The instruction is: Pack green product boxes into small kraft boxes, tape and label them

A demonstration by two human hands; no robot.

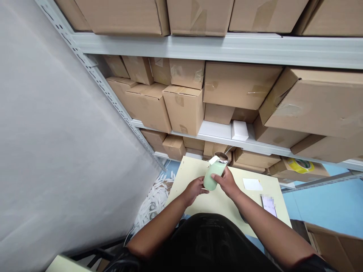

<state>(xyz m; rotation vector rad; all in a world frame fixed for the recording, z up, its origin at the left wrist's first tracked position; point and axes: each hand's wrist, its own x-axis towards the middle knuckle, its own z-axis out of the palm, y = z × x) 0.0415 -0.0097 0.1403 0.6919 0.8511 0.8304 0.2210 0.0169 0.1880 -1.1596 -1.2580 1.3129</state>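
Cup (211,177) between left hand (194,190) and right hand (228,183)
I see the right pinching it; the left touches its base, grip unclear from here.

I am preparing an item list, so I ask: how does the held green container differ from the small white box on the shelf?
Colour: the green container is pale green, while the white box is white.
Shape: the green container is a rounded cylinder; the white box has flat sides and corners.
Place: the green container is held tilted in the right hand; the white box rests on the shelf.
Both are light in colour.
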